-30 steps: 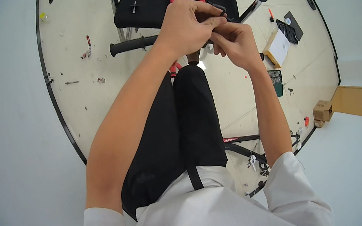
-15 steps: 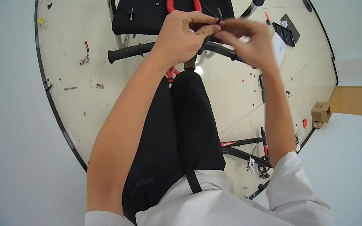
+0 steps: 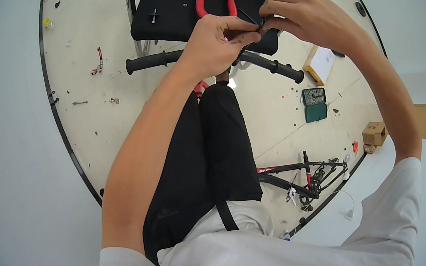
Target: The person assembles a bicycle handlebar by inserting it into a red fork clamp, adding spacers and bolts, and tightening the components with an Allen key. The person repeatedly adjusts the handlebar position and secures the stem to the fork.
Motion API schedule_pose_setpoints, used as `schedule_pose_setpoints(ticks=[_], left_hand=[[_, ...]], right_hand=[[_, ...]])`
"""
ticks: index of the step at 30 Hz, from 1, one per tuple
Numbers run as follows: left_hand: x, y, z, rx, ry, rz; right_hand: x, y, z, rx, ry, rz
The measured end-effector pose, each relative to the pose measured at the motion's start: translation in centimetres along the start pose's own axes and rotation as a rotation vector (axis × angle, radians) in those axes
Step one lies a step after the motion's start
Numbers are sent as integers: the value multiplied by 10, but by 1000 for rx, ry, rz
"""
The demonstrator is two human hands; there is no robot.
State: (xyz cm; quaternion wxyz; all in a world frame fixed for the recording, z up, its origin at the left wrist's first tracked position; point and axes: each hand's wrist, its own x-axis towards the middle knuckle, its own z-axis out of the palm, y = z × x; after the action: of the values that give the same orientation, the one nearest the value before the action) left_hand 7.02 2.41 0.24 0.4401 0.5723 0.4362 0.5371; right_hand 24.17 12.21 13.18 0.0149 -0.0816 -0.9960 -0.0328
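My left hand (image 3: 209,44) is closed, thumb and forefinger pinched together over the front edge of the chair seat. At its fingertips is a small dark part, mostly hidden. My right hand (image 3: 311,15) meets it there from the right, fingers bent and thumb tucked under; what they grip is too small and dark to make out. A thin black rod (image 3: 246,15) shows just above the fingertips. Beneath both hands lies a black bicycle handlebar (image 3: 257,59) with ribbed rubber grips, its middle covered by my left hand.
The black chair seat (image 3: 163,6) carries red-handled pliers (image 3: 200,4), a small T-shaped part (image 3: 154,16) and several loose bits. On the floor at right are a green case (image 3: 316,112), a white-and-tan board (image 3: 319,63), a black bicycle frame (image 3: 286,168) and a cardboard box (image 3: 374,133).
My right forearm has swung outward to the right and its hand has turned, with fingers now coming from above right. My left hand stays nearly still. The green case has come into fuller view.
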Motion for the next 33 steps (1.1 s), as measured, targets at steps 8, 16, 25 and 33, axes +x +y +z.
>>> schedule_pose_setpoints(ticks=[8,16,25,33], left_hand=[[-3,-1,4,-70,20,14],[-6,-8,5,-122,99,73],[-12,7,4,128,91,34],[-12,29,2,-216,106,44]], right_hand=[[-1,-26,10,294,94,337],[3,-41,13,482,87,538],[-9,-28,16,880,151,413],[-18,-16,47,1023,315,470]])
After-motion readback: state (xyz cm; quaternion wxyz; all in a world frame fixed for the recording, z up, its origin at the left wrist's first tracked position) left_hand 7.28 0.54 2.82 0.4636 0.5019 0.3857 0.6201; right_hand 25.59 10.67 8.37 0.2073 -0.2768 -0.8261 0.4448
